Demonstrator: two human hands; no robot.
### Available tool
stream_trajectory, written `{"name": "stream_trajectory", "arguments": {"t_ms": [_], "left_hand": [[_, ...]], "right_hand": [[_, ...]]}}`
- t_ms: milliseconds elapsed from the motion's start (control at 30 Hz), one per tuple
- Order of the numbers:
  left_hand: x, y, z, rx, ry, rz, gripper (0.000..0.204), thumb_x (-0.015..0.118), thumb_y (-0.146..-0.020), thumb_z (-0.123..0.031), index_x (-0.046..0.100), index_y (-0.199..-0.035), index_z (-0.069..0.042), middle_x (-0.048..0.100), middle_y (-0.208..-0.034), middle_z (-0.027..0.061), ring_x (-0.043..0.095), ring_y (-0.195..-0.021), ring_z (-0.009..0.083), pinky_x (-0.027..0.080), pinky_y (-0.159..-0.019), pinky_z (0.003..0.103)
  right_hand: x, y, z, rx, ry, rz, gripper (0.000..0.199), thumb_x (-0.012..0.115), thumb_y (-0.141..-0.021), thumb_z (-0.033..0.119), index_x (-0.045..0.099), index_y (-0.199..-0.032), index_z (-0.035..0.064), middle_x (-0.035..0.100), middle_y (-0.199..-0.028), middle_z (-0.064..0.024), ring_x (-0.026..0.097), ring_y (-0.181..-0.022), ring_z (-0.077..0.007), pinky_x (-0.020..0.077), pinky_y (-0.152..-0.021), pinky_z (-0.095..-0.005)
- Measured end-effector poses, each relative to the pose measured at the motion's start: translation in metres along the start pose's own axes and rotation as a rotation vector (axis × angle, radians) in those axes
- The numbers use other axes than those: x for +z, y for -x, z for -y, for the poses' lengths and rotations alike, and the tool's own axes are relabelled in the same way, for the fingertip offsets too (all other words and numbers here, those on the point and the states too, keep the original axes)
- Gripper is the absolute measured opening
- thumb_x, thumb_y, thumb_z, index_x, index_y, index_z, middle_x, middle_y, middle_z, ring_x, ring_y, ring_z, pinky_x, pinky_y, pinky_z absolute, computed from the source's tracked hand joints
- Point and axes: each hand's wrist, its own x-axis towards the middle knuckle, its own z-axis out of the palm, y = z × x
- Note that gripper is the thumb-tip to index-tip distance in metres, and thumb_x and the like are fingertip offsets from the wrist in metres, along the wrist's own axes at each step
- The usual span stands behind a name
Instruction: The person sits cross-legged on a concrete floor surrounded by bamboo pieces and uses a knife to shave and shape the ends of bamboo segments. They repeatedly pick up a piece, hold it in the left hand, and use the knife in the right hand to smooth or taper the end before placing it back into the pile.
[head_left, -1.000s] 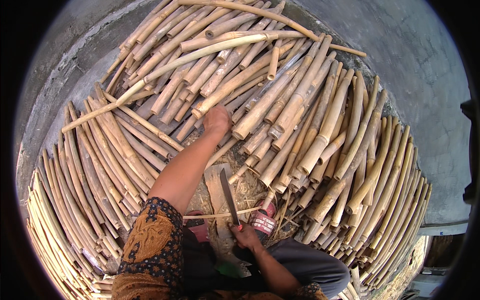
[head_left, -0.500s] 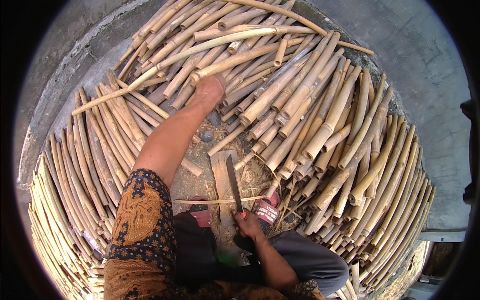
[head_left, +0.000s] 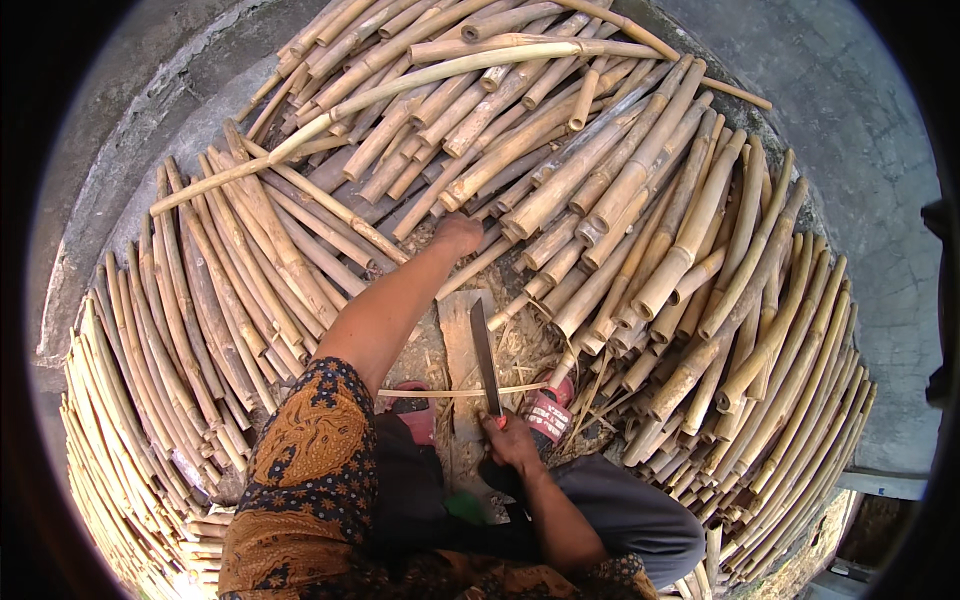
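My left hand (head_left: 460,235) reaches forward with its fingers curled closed round a bamboo pole (head_left: 497,172), close to its cut end. The fingertips are hidden on the far side. Lower down, my right hand (head_left: 508,440) grips a machete by its handle, of which a bit of red-orange shows. The dark machete blade (head_left: 484,352) points away from me, above a flat wooden board (head_left: 462,335) on the ground. Crossing under the blade is a thin bamboo strip (head_left: 455,392), which spans between my two feet.
Bamboo poles are heaped in front, with more stacks on the left (head_left: 190,330) and right (head_left: 760,350). My red sandals (head_left: 545,412) flank the board. Shavings litter the ground. Grey concrete walls (head_left: 850,170) enclose the piles.
My left hand has come nearer and to the right, drawing the bamboo pole's end along with it. My right hand still holds the machete in nearly the same pose. The view has shifted slightly.
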Motion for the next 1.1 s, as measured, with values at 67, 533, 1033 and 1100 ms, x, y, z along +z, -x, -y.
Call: {"name": "stream_trajectory", "arguments": {"t_ms": [67,533,1033,1100], "left_hand": [[0.003,-0.012,0.005,0.023,-0.066,0.008,0.064,0.055,-0.1,-0.042,0.049,-0.142,0.006,0.052,-0.146,0.0272,0.053,-0.134,0.0356,0.048,-0.107,0.042],[-0.028,0.001,0.004,0.108,-0.068,-0.014,0.064,0.037,-0.105,-0.049,0.044,-0.151,-0.004,0.043,-0.155,0.025,0.044,-0.142,0.0378,0.035,-0.119,0.044],[-0.111,0.074,-0.011,-0.015,0.761,-0.104,0.054,0.057,-0.102,-0.052,0.065,-0.104,0.002,0.058,-0.082,0.0035,0.057,-0.073,0.0133,0.049,-0.06,0.03],[-0.108,0.077,-0.002,-0.085,0.887,-0.084,0.054,0.057,-0.101,-0.05,0.064,-0.111,0.002,0.061,-0.086,0.0052,0.06,-0.073,0.0157,0.053,-0.06,0.031]], "right_hand": [[0.0,-0.001,-0.001,0.012,0.006,-0.005,0.039,0.067,-0.098,0.038,0.064,-0.108,0.0005,0.059,-0.059,-0.0048,0.05,-0.041,-0.0128,0.0386,-0.039,-0.0312],[-0.003,0.003,0.008,0.096,0.034,0.032,0.046,0.065,-0.097,0.043,0.067,-0.111,-0.0009,0.065,-0.069,-0.0112,0.061,-0.057,-0.0214,0.0499,-0.059,-0.0371],[-0.001,0.005,0.008,0.063,-0.05,0.022,0.04,0.065,-0.097,0.04,0.063,-0.099,0.0004,0.061,-0.06,-0.008,0.055,-0.042,-0.0172,0.0437,-0.042,-0.0344],[-0.001,0.007,0.009,0.041,-0.027,0.0,0.038,0.065,-0.099,0.04,0.063,-0.093,0.0019,0.061,-0.058,-0.006,0.054,-0.042,-0.0145,0.0428,-0.041,-0.0322]]}}
